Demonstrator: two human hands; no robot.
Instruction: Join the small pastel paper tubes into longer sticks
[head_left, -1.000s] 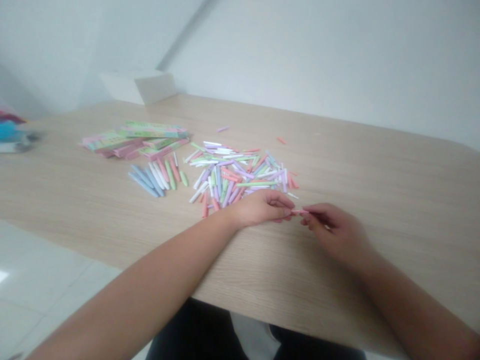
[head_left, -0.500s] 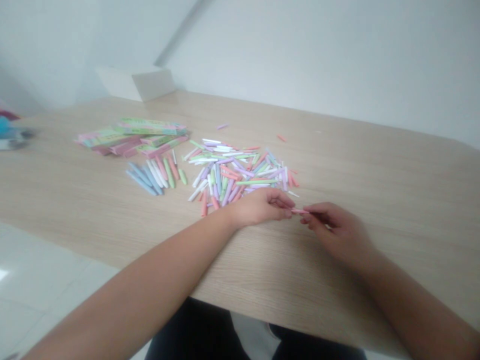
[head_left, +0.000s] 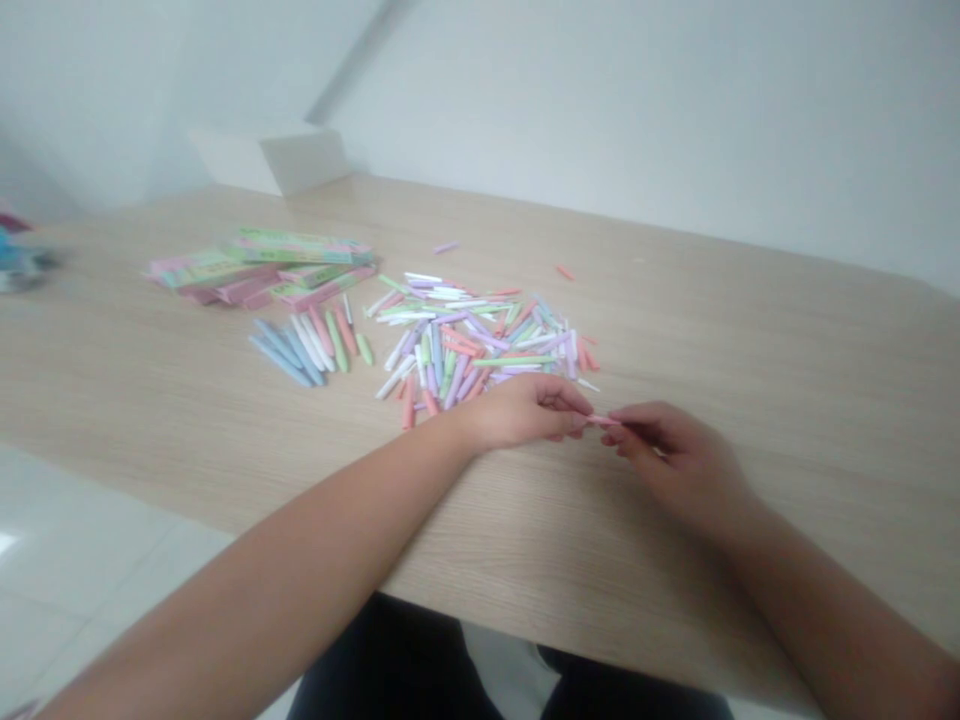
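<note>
Between the fingertips of both hands is a small pink stick that looks like chalk. Its left end is pinched by my left hand, its right end by my right hand; the fingers partly hide it. Just beyond my left hand spreads a loose pile of pastel sticks, white, purple, green, blue and orange-pink. Left of that pile, a neater row of sticks runs from blue sticks through white sticks to green and pink ones.
Several green-and-pink boxes lie stacked at the back left of the wooden table. Behind them a white folded panel stands near the wall. A purple stick and an orange stick lie apart, beyond the pile.
Both hands stay nearly in place, still on the pink stick. The view has shifted very slightly; the pile and row look the same.
</note>
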